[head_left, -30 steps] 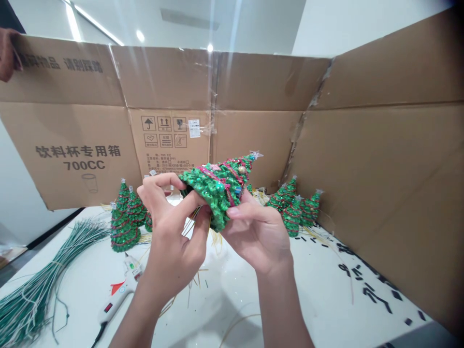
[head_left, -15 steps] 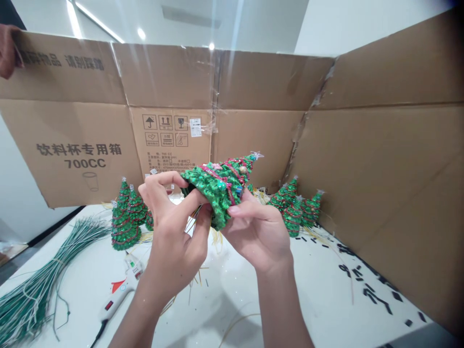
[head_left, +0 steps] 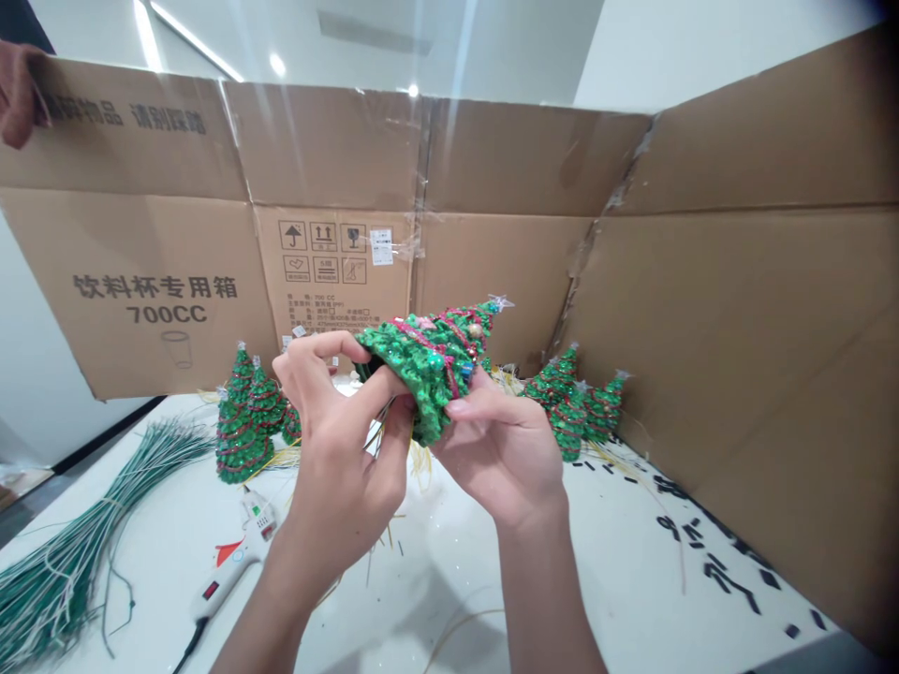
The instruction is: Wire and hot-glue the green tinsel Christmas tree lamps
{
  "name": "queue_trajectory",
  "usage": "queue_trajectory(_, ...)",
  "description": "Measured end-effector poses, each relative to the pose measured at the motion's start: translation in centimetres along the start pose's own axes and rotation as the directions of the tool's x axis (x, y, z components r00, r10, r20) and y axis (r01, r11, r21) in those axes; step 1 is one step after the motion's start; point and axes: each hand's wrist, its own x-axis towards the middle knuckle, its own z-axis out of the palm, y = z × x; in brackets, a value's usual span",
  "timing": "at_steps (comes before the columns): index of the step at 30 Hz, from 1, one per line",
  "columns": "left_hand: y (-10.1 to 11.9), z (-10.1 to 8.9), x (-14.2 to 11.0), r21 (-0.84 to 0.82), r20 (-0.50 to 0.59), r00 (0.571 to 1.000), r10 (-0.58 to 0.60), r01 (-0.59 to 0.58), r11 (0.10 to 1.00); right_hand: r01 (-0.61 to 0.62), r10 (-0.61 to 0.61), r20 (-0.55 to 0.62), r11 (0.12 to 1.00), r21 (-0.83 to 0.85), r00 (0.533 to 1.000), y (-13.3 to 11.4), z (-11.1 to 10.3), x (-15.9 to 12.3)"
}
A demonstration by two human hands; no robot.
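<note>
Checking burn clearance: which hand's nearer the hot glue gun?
Left. The left hand is just up and right of the hot glue gun, its forearm beside the gun. The right hand is farther right, past the left; both grip the green sequinned Christmas tree.

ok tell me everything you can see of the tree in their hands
It's a small artificial Christmas tree of glittery green looped material, wound with pink-red tinsel garland, dotted with small baubles, and topped by a silvery star. It's tilted, tip up and right, dark base leftward, held between the left hand and right hand.
</note>
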Motion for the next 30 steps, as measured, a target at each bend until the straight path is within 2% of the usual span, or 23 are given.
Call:
queue_trajectory(13,0.02,-0.14,-0.04,-0.015,0.014,1.0,-0.004,0.004,1.0,0.001,0.0,-0.014,0.997,0.071,1.0,0.09,-0.01,0.15)
queue_trajectory(20,-0.06,-0.02,-0.02,-0.01,0.001,1.0,0.009,-0.009,1.0,0.029,-0.029,0.015,0.999,0.018,0.999,0.18,-0.2,0.14)
queue_trajectory(30,-0.07,0.02,-0.1,-0.001,-0.003,1.0,0.012,-0.012,1.0,0.012,-0.012,-0.007,0.998,0.063,1.0,0.23,-0.14,0.29)
